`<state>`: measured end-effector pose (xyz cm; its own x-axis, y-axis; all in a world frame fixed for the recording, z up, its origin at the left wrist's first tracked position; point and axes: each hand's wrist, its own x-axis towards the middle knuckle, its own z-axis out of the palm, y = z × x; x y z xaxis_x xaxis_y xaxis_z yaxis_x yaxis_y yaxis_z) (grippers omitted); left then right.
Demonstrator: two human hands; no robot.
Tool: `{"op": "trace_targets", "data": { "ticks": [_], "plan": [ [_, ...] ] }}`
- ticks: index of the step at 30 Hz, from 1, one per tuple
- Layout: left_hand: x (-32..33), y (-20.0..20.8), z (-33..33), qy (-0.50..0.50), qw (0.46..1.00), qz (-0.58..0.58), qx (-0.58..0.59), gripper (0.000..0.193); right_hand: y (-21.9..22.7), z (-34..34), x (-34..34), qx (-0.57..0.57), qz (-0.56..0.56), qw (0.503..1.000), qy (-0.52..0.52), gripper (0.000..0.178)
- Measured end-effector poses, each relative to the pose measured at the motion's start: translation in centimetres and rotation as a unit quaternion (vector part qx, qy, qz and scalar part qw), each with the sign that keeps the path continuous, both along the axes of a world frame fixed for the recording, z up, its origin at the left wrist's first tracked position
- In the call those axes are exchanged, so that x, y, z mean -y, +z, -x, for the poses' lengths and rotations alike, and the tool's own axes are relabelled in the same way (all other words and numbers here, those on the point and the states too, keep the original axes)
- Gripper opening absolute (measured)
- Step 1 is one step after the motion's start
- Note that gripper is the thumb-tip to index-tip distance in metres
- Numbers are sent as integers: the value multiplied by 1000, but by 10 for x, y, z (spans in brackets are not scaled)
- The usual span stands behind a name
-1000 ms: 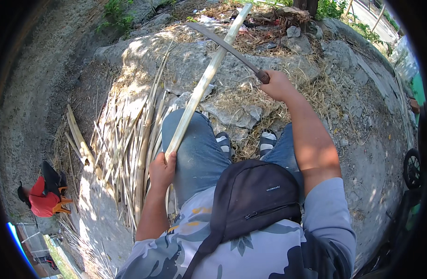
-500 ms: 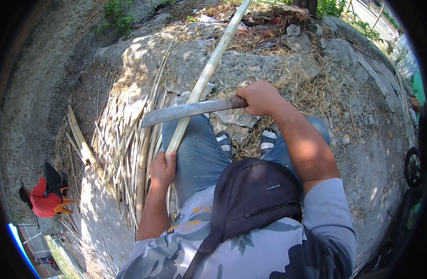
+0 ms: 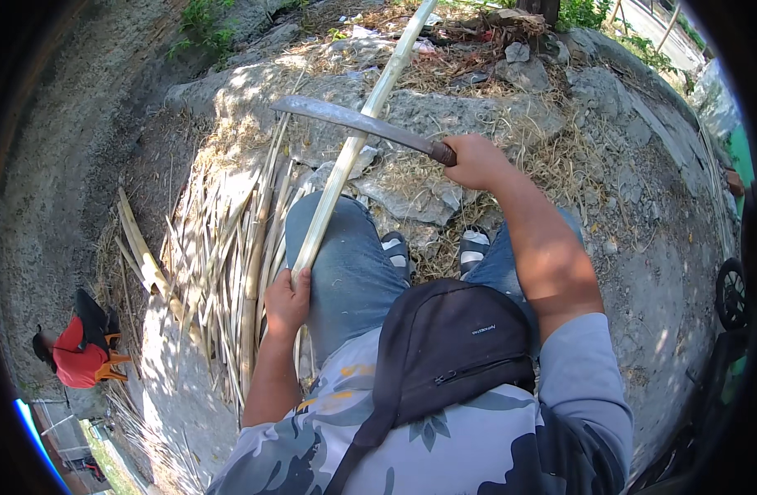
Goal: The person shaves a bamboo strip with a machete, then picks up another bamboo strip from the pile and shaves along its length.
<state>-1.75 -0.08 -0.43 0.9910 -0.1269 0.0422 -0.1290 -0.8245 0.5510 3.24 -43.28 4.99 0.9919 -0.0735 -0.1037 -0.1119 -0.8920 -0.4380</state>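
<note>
A long pale split bamboo pole [image 3: 337,177] rises from beside my left thigh and slants away to the upper right. Its near end is gripped by my left hand [image 3: 287,299], the thumb lying along it. My right hand [image 3: 472,162] is closed round the dark wrapped handle of a machete [image 3: 345,116]. The long grey blade crosses the pole well above my knees, its tip pointing left. Whether the edge touches the pole or hovers just over it, I cannot tell.
Many cut bamboo strips [image 3: 230,264] lie piled at my left. Rocks [image 3: 415,194] and dry straw are in front of my sandals. A dark bag [image 3: 461,338] rests on my lap. A person in red [image 3: 75,355] sits far left; a wheel [image 3: 731,294] stands far right.
The machete has moved farther up the pole, away from me, and its blade has turned so the tip points more up and left. My left hand keeps its hold nearly unmoved.
</note>
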Motion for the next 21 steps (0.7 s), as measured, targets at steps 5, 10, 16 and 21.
{"op": "trace_targets", "data": {
  "ticks": [5, 10, 16, 21],
  "plan": [
    [2, 3, -1, -2, 1000, -8, 0, 55, -2, 3, -3, 25, 1, 999, 27, 23],
    [6, 7, 1, 2, 1000, 14, -8, 52, -7, 3, -12, 52, 74, 990, 110, 21],
    [5, 7, 1, 9, 1000, 15, -21, 51, -8, 2, -14, 40, 43, 992, 115, 20],
    [1, 1, -1, 5, 1000, 25, -18, 52, -8, 2, -13, 41, 48, 992, 112, 19]
  ]
}}
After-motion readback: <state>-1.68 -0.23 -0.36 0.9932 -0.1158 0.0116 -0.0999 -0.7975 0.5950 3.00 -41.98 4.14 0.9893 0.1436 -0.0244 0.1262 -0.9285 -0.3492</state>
